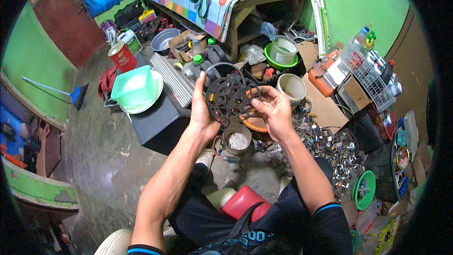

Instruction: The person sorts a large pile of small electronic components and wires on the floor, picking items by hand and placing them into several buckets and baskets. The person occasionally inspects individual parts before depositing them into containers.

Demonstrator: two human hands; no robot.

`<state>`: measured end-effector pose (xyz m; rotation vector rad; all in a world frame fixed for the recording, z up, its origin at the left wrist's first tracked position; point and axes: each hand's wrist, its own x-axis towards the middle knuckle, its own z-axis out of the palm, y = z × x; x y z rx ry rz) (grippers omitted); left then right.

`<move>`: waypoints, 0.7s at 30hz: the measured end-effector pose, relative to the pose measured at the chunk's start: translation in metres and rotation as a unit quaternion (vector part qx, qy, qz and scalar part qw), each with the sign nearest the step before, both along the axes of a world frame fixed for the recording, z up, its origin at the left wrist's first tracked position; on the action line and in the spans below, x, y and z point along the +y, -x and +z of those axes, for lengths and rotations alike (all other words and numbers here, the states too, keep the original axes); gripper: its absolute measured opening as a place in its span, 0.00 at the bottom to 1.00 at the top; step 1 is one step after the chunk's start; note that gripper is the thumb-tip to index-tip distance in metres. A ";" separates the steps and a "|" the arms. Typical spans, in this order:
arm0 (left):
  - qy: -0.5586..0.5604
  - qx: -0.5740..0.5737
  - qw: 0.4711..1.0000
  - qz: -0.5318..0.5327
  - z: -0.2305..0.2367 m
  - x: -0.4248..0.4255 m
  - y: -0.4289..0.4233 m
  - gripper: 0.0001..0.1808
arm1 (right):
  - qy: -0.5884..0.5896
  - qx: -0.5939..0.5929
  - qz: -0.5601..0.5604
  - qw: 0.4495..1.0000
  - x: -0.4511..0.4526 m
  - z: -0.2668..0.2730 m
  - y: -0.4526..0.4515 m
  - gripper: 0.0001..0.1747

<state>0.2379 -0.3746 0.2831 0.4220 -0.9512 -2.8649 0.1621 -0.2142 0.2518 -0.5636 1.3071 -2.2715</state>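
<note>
A round dark openwork part, wheel-like with several holes (228, 97), is held up in front of me between both hands. My left hand (202, 113) supports its left edge, thumb pointing up along the rim. My right hand (270, 111) pinches its right side between thumb and fingers. A thin curved rim rises above the part; whether it belongs to it I cannot tell. Below the hands stands a round metal container (237, 139) with something pale inside. An orange basin (255, 123) is partly hidden behind my right hand. A red plastic object (246, 202) lies between my legs.
Many small metal parts (339, 159) are heaped on the floor at right, beside a green basin (364, 189). A white bucket (291, 86) stands beyond my right hand. At left, a black box (155, 127) bears a turquoise container (131, 86). A table with a patterned cloth (208, 7) stands ahead.
</note>
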 end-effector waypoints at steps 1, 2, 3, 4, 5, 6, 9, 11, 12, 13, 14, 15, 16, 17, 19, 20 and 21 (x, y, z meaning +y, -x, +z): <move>0.003 0.012 1.000 -0.003 0.001 -0.001 0.000 0.40 | 0.013 -0.015 0.005 1.000 0.000 -0.002 0.002 0.15; 0.006 0.023 1.000 -0.005 0.002 -0.005 -0.001 0.40 | 0.019 -0.016 0.012 1.000 0.000 -0.003 0.004 0.14; 0.009 0.031 0.999 -0.003 0.002 -0.009 -0.004 0.41 | 0.033 -0.032 0.016 0.999 -0.004 -0.006 0.005 0.13; 0.005 0.031 0.999 0.041 0.000 -0.012 -0.004 0.39 | 0.052 -0.035 0.016 0.998 -0.005 -0.008 0.006 0.13; 0.026 -0.005 0.997 0.077 0.002 -0.019 -0.009 0.37 | 0.071 -0.038 0.017 0.997 -0.006 -0.006 0.007 0.13; 0.026 0.008 0.995 0.099 0.003 -0.026 -0.011 0.37 | 0.081 -0.056 -0.007 0.995 -0.007 0.000 0.006 0.13; 0.049 0.015 0.985 0.165 0.011 -0.040 -0.012 0.37 | -0.024 -0.048 -0.047 0.997 -0.003 -0.021 0.019 0.13; 0.062 0.012 0.977 0.202 0.020 -0.049 -0.019 0.39 | -0.206 -0.073 -0.033 0.975 -0.010 -0.053 0.021 0.14; 0.066 0.029 0.974 0.216 0.021 -0.054 -0.023 0.38 | -0.259 -0.055 -0.009 0.964 -0.014 -0.080 0.024 0.14; 0.069 0.046 0.970 0.229 0.021 -0.060 -0.027 0.36 | -0.328 -0.035 -0.031 0.944 -0.019 -0.102 0.021 0.12; 0.068 0.045 0.969 0.232 0.021 -0.063 -0.029 0.36 | -0.366 -0.017 -0.042 0.929 -0.020 -0.134 0.024 0.11; 0.071 0.044 0.967 0.239 0.022 -0.063 -0.029 0.36 | -0.381 -0.022 -0.027 0.924 -0.020 -0.161 0.025 0.11; 0.073 0.042 0.966 0.246 0.021 -0.062 -0.029 0.36 | -0.403 -0.039 -0.040 0.913 -0.021 -0.190 0.027 0.12; 0.077 0.036 0.961 0.263 0.020 -0.067 -0.033 0.36 | -0.421 -0.073 -0.052 0.903 -0.031 -0.190 0.017 0.14; 0.086 0.040 0.965 0.245 0.012 -0.065 -0.028 0.36 | -0.454 -0.089 -0.030 0.886 -0.029 -0.216 0.017 0.16; 0.083 0.034 0.967 0.238 0.010 -0.062 -0.026 0.37 | -0.471 -0.099 -0.044 0.875 -0.030 -0.227 0.014 0.16; 0.082 0.026 0.969 0.233 0.011 -0.058 -0.025 0.37 | -0.486 -0.110 -0.057 0.865 -0.036 -0.226 0.008 0.16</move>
